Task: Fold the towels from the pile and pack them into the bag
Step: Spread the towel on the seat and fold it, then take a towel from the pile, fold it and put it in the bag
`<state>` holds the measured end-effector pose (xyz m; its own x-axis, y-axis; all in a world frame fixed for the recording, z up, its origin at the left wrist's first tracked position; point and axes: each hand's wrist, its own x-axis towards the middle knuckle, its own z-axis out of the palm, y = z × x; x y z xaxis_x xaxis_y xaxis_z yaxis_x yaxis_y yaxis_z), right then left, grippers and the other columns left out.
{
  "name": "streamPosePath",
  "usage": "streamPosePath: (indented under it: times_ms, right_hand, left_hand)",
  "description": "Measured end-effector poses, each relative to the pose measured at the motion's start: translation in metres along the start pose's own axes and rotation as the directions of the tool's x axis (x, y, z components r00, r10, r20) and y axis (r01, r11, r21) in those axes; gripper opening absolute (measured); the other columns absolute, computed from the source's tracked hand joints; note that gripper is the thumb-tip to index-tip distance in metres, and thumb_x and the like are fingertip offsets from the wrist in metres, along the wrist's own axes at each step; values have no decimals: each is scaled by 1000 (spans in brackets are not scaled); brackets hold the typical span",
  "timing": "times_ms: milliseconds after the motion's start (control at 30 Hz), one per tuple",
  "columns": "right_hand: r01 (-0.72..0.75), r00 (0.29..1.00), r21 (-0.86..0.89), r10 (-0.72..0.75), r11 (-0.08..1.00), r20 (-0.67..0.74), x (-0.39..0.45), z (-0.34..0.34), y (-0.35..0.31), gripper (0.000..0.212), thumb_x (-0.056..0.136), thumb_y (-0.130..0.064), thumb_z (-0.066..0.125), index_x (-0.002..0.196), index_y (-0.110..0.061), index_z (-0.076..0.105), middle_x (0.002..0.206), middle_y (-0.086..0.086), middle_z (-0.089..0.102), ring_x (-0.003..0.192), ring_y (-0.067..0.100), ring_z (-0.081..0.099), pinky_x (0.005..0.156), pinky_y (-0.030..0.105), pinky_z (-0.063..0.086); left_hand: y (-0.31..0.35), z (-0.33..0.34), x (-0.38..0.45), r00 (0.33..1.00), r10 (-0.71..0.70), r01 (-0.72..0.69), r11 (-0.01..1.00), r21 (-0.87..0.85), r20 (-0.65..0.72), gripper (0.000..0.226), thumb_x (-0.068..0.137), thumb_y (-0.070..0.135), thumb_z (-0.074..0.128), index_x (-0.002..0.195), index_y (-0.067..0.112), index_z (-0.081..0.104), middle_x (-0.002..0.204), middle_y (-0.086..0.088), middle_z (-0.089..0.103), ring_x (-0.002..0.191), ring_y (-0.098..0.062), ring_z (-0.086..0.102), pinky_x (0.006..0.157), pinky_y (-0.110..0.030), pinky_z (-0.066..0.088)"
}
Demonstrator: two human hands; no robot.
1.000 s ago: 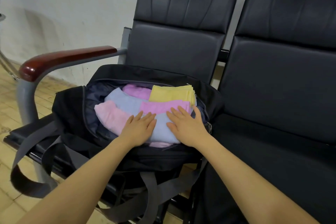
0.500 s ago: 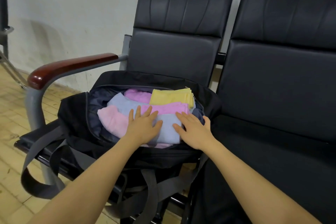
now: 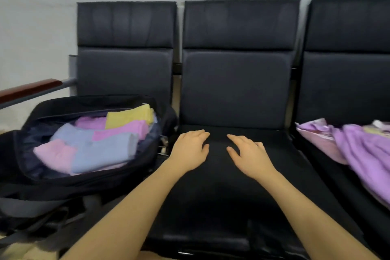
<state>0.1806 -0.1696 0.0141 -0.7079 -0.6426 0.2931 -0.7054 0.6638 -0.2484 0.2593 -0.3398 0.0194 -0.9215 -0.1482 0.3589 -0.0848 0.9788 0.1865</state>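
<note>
change: both hands are off the packed towels and have swung right, now over the middle seat [image 3: 221,186]; view has panned right too, so the pile is now in frame
meaning: last towel looks seated in the bag; my read is the hands are heading for the next one from the pile
seats: row of black padded chairs, bag on the left one, pile on the right one, middle one bare under the hands
bag [image 3: 38,177]: black, unzipped wide, flap thrown back, straps hanging off the front edge
pile [image 3: 363,150]: loose purple cloth, crumpled, with a pale pink piece under it at the left; runs out of frame on the right
packed towels [image 3: 99,150]: folded blocks side by side inside the bag: blue, pink, lilac, yellow at the back; roughly level with the opening, blurred
left hand [image 3: 190,150]: palm down, fingers loosely spread, gripping nothing
right hand [image 3: 251,154]: same, palm down, fingers relaxed, empty; well short of the pile
contact: cannot tell if palms touch the seat or hover
</note>
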Motion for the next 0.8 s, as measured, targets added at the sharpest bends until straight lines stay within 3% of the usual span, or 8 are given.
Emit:
streamPosePath:
  times_ms: [267,367,467,667,800]
  right_hand:
    - [-328,938,-61,318,943,-134,-76,-61,179,33,95,-26,49,124,-13,58,122,7,61,114,28,56,93,38,43]
    - [-456,878,-120,424,882,-221,-103,-76,234,33,95,-26,48,121,-10,60,121,11,62,112,32,56,89,38,38]
    - [-540,839,-263,485,799,-247,-132,-84,283,40,96,-35,43,129,-16,55,129,6,56,119,28,49,95,38,29]
    - [-679,733,-295,642,673,-222,-170,-90,349,51,89,-49,54,130,-20,49,135,3,48,127,27,40,104,39,20]
    - [-662,750,-306,596,684,-289,-177,-79,365,28,90,-29,54,116,-20,59,122,2,56,119,26,44,98,38,16]
  left_hand:
    - [182,67,68,972,223,-211,965,-153,67,42,99,28,42,140,18,45,147,1,43,134,-19,39,110,-33,27]
    - [243,92,88,949,306,-287,937,-201,72,37,96,25,46,130,14,55,134,-2,55,123,-22,48,103,-36,35]
    - [297,120,103,920,383,-352,901,-254,85,27,93,23,48,114,11,61,116,-3,63,111,-26,54,91,-36,38]
    - [376,169,122,822,487,-439,872,-217,296,48,100,33,39,145,20,36,152,0,32,138,-20,27,107,-32,17]
    - [399,197,124,798,483,-435,876,-209,361,47,99,38,40,143,20,39,149,1,35,135,-22,29,106,-36,21]
